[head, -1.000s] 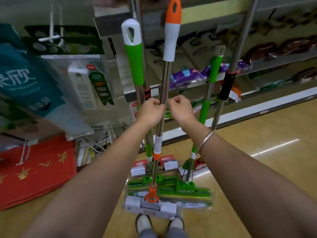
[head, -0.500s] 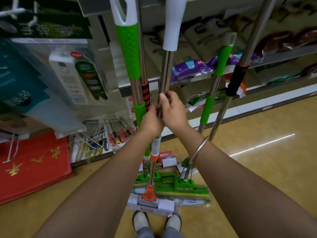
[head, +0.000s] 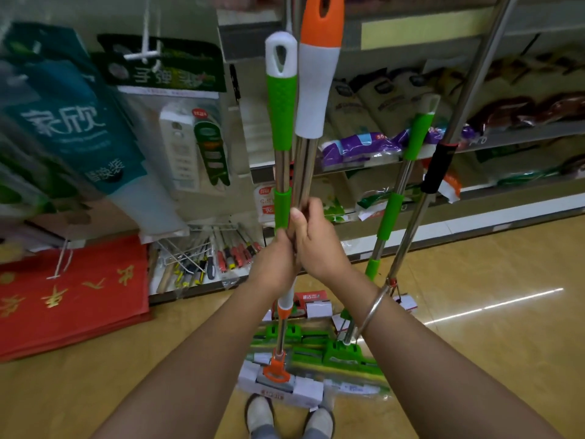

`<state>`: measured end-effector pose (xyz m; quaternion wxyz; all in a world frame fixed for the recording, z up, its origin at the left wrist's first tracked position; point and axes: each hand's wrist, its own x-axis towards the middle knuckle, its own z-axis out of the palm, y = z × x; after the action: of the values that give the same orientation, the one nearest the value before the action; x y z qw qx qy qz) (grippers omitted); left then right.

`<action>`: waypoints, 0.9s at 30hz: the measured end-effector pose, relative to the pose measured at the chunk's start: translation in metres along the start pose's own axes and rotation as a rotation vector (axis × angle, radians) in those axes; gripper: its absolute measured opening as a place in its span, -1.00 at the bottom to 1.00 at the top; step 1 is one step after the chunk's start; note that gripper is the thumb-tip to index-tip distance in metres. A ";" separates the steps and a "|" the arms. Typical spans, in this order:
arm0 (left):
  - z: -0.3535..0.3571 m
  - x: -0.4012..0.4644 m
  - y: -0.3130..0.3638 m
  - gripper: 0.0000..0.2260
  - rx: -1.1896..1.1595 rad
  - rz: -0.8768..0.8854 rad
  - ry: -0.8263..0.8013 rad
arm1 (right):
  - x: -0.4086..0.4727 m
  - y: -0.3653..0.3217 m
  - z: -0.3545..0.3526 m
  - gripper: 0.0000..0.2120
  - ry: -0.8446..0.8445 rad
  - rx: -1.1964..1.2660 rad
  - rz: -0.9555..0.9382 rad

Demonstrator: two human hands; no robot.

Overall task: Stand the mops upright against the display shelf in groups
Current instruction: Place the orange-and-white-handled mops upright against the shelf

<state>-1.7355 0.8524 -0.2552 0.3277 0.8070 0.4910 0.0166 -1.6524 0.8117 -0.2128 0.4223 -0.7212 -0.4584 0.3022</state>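
1. Step in hand, as judged: gathering a group; two mop poles are drawn together into one bundle in front of the display shelf, not yet seen to lean on it.
2. Orange-handled mop: upright; orange cap and white grip at top, steel pole below; its head in white packaging rests on the floor, just ahead of the person's shoes.
3. Green-handled mop: upright, touching the orange-handled mop along the pole; its head is likely among the green heads on the floor, but which one cannot be told.
4. Left hand: fingers curled round the bundled poles, the lower of the two grips.
5. Right hand: wrapped round the same poles just above, thumb pressed along the steel; the two hands touch; a metal bangle sits on the wrist.
6. Second green mop and black-grip pole: standing to the right, tilted toward the display shelf, unheld; whether their tops touch it cannot be told.
7. Next move, as judged: tip the bundle forward until the handles meet the shelf edge; heads need to sit flat and close so neither pole slides sideways.
8. Risk, as judged: smooth steel poles may slip apart once the grips loosen.
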 end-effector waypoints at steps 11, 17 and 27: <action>-0.078 -0.103 -0.035 -0.51 -0.117 -0.054 0.205 | -0.045 -0.107 0.029 -0.77 -0.229 -0.285 -0.289; -0.146 -0.155 -0.079 -0.53 -0.095 -0.114 0.400 | -0.061 -0.189 0.082 -0.79 -0.275 -0.274 -0.475; -0.288 -0.247 -0.226 -0.44 -0.110 -0.169 0.710 | -0.101 -0.358 0.240 -0.77 -0.351 -0.291 -0.717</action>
<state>-2.1404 0.8701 -0.0799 0.1801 0.6889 0.6374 0.2946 -2.0355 0.8791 -0.0013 0.3101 -0.5061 -0.7829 0.1865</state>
